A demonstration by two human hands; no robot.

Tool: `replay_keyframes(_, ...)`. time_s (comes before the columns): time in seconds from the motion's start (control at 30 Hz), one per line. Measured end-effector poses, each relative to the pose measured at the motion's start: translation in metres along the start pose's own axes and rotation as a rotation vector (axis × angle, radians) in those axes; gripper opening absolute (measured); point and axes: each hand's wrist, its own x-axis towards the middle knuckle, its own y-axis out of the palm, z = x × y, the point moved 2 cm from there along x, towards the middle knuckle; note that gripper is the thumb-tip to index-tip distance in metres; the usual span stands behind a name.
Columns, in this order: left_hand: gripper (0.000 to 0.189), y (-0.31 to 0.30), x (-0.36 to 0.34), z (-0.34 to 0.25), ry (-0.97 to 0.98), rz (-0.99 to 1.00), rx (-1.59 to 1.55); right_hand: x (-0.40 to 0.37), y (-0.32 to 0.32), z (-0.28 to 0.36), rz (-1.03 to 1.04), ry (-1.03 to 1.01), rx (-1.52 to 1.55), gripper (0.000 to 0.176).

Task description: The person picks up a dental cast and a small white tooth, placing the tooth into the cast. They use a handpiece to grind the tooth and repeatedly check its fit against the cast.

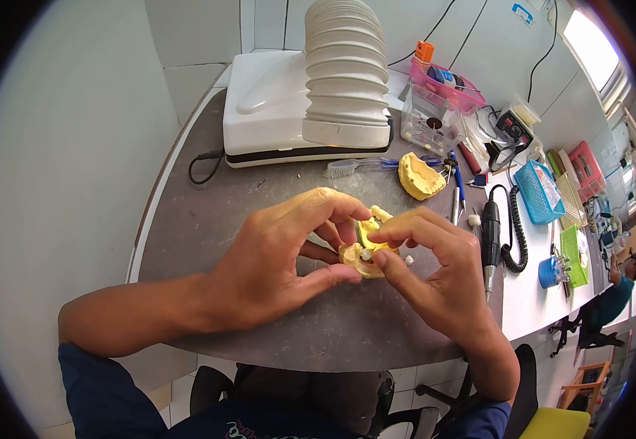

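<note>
A yellow plaster dental cast (351,257) is held low over the grey bench between my two hands. My left hand (263,252) curves around its left side, thumb along the near edge and fingers behind. From the right, my right hand (435,263) closes thumb and index finger on the cast, covering part of it. A small white tooth crown (366,254) shows on the cast beside my right thumb tip. Just right of that thumb is another small white piece (409,260). A second yellow dental cast (421,178) lies beyond my right hand.
Behind my hands stands a white box-shaped unit (259,102) with a ribbed hose (345,73). A toothbrush (347,168) lies before it. To the right are a black handpiece (491,234) with coiled cord, a blue basket (539,192) and a green basket (574,256). A person (614,300) sits far right.
</note>
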Motion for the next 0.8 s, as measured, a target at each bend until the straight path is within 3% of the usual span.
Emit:
replay_keyframes(0.13,0.053,0.0,0.0,-0.001,-0.011,-0.003,-0.004,-0.001,0.002,-0.003,-0.009,0.0,0.017,0.009)
replay_keyframes(0.47,0.053,0.0,0.0,0.0,0.013,-0.005,0.002,0.0,0.004,-0.002,0.04,0.022,0.013,0.008)
replay_keyframes(0.67,0.052,0.0,-0.002,-0.001,0.016,0.007,0.023,0.0,0.006,-0.004,0.037,-0.084,-0.064,0.007)
replay_keyframes(0.73,0.051,0.0,-0.003,-0.001,-0.006,0.043,0.071,0.001,0.003,-0.003,-0.008,-0.196,-0.133,0.009)
replay_keyframes(0.8,0.049,-0.001,-0.002,-0.001,0.005,0.059,0.122,0.002,-0.005,-0.002,-0.1,-0.156,-0.152,0.01)
